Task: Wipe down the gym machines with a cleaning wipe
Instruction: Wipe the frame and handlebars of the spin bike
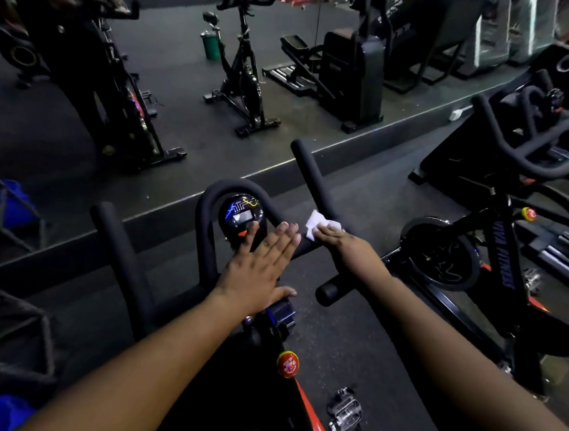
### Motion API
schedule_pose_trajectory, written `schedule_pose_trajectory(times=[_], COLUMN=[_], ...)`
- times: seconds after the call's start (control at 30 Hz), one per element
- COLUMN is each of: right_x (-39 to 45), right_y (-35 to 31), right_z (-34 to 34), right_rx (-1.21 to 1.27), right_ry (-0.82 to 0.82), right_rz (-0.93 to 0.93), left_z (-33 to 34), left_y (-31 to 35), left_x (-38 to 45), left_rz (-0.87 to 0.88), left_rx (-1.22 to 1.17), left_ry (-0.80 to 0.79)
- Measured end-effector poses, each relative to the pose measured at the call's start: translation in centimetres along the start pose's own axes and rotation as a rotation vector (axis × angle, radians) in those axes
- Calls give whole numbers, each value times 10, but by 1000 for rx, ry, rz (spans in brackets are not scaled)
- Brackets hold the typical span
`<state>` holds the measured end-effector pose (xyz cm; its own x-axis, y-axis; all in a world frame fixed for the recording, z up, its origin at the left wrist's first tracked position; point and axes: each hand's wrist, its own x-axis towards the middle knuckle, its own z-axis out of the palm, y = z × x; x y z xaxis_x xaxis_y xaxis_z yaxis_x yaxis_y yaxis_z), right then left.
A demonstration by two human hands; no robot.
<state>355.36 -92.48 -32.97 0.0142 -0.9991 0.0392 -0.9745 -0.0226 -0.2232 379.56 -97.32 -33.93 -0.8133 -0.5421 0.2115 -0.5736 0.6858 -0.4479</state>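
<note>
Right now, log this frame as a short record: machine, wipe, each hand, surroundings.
machine: spin bike handlebar, black, with a lit console
wipe: white cleaning wipe on the right bar
right hand: presses the wipe onto the bar
left hand: flat, fingers straight, resting beside the console
surroundings: second bike at right; wall mirror ahead

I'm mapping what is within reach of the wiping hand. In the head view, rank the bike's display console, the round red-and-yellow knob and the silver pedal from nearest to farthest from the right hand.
From the right hand, holding the wipe:
1. Display console, just left, inside the handlebar loop.
2. Red-and-yellow knob, lower down on the frame, toward the person.
3. Silver pedal, lowest, near the floor.
</note>
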Motion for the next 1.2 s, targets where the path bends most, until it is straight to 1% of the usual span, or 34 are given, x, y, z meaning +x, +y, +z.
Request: schedule_pose_trajectory(times=[0.03, 0.13, 0.2, 0.27, 0.33, 0.4, 0.6, 0.73, 0.9, 1.07, 1.1, 1.2], right_x=[2, 4, 2, 6, 10, 13, 10, 29, 41, 18, 16, 17], right_y=[-8, -32, -29, -9, 11, 22, 20, 22, 29, 50, 53, 56], right_z=[-1, 4, 3, 1, -2, -4, 3, 5, 10, 9, 10, 8], right_rx=[31, 97, 22, -120, -180, -151, 53, 60, -17, -33, -25, 18], right_ry=[-13, -67, -110, -96, -61, -47, -127, -148, -156, -40, 5, 171], right_rz=[16, -64, -81, -13, 116, 166, 156, 111, 89, 9, 10, 88], left_z=[-1, -1, -4, -8, -12, -16, -18, -16, -17, -15, -15, -14], left_y=[1, 3, 4, 4, 5, 6, 10, 13, 15, 15, 15, 15], left_x=[5, 18, 23, 25, 28, 34, 58, 68, 70, 70, 70, 71], left_rz=[-2, -24, -29, -18, -11, -3, 39, 49, 48, 50, 51, 50], left_rx=[20, 55, 71, 82, 94, 97, 116, 115, 80, 72, 63, 62], left_ry=[-50, -131, -157, -183, -193, -204, -229, -252, -262, -259, -263, -256])
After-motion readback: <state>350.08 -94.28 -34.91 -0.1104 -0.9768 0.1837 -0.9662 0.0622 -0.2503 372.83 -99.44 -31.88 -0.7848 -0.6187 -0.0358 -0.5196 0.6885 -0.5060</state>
